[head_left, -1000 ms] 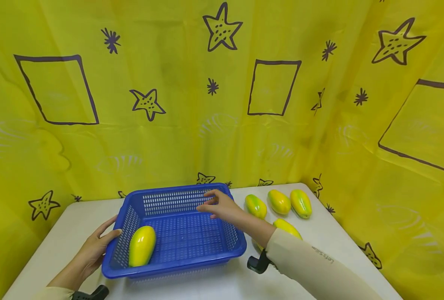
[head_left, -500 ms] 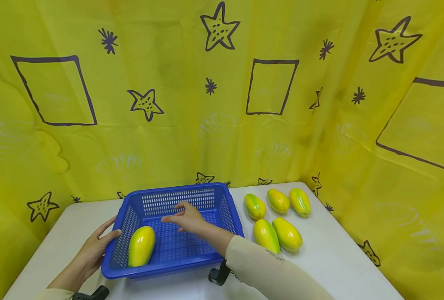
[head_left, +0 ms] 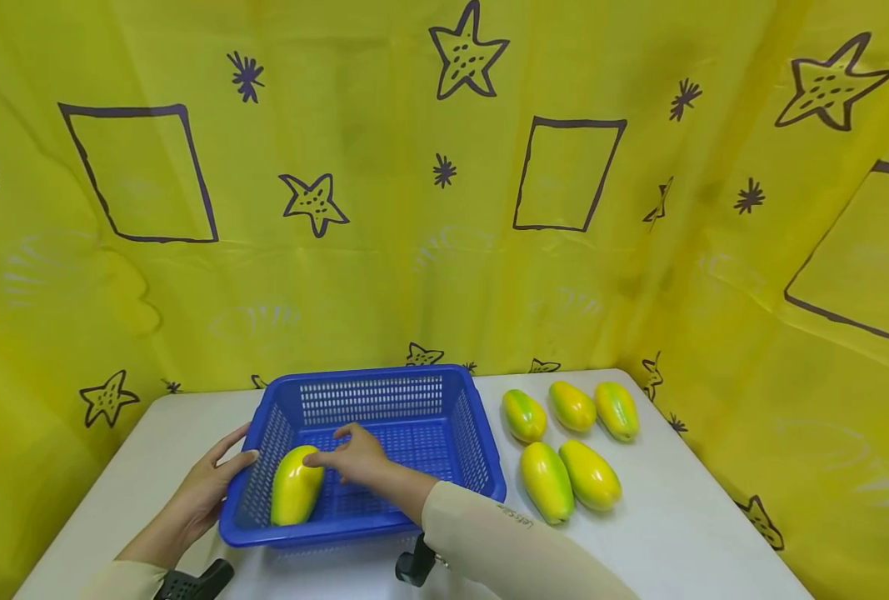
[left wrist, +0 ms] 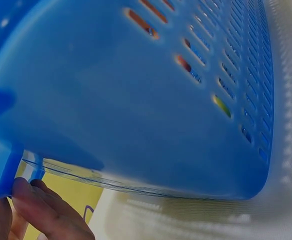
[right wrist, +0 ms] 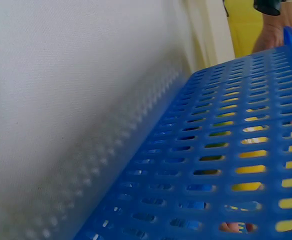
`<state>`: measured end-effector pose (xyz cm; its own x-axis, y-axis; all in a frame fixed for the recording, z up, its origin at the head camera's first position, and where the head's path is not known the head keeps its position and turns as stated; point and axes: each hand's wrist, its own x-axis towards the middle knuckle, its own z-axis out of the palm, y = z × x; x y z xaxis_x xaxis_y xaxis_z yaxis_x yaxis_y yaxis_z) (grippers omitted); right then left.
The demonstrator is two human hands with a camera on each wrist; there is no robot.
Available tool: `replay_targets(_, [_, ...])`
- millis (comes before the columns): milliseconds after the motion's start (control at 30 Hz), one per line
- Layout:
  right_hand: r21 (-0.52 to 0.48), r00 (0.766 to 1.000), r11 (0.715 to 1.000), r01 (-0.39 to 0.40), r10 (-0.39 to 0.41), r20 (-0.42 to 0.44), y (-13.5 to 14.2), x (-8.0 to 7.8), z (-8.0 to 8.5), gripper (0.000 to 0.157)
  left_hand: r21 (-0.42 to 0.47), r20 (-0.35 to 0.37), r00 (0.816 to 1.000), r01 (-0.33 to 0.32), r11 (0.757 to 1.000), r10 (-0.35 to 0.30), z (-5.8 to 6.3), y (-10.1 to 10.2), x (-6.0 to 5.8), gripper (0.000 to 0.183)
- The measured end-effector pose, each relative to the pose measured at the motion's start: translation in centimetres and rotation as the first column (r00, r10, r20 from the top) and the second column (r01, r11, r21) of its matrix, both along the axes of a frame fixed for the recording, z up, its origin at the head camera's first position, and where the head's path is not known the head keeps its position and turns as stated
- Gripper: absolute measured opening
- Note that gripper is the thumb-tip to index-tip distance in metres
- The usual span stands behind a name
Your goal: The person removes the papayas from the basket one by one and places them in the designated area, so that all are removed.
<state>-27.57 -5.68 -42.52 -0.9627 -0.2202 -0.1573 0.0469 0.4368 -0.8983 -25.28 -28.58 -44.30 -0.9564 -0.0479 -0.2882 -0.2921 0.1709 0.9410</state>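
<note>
A blue plastic basket (head_left: 384, 521) with slotted walls stands on the white table. My left hand (head_left: 207, 483) grips its left rim, thumb on top and fingers on the outer side; the left wrist view shows those fingers (left wrist: 46, 210) at the rim. One glossy yellow papaya (head_left: 294, 492) lies inside at the basket's left end. Over the basket floor, my right hand (head_left: 357, 458) has its fingers apart, with the thumb overlapping the papaya's upper right side. Whether it touches the fruit I cannot tell. In the right wrist view the basket wall (right wrist: 206, 150) mostly hides that hand.
Several yellow-green papayas lie on the table (head_left: 684, 508) right of the basket: two in front, including one papaya (head_left: 590, 475), and others behind, including another papaya (head_left: 616, 411). A yellow patterned curtain (head_left: 384, 292) hangs behind and to the right.
My right hand has moved left across the basket to the papaya inside. My left hand keeps its grip on the rim. The head view has shifted slightly.
</note>
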Motion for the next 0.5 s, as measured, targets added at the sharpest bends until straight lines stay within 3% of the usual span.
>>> replay_targets(233, [0.027, 0.999, 1.000, 0.016, -0.017, 0.037, -1.2, -0.1, -0.8, 0.056, 0.014, 0.002, 1.000, -0.008, 1.000, 0.008, 0.0, -0.1, 0.0, 0.073])
replay_targets(500, [-0.004, 0.994, 0.999, -0.040, 0.040, 0.099, -1.7, 0.1, -1.2, 0.056, 0.017, -0.004, 1.000, -0.010, 1.000, 0.010, -0.1, 0.0, 0.1, 0.073])
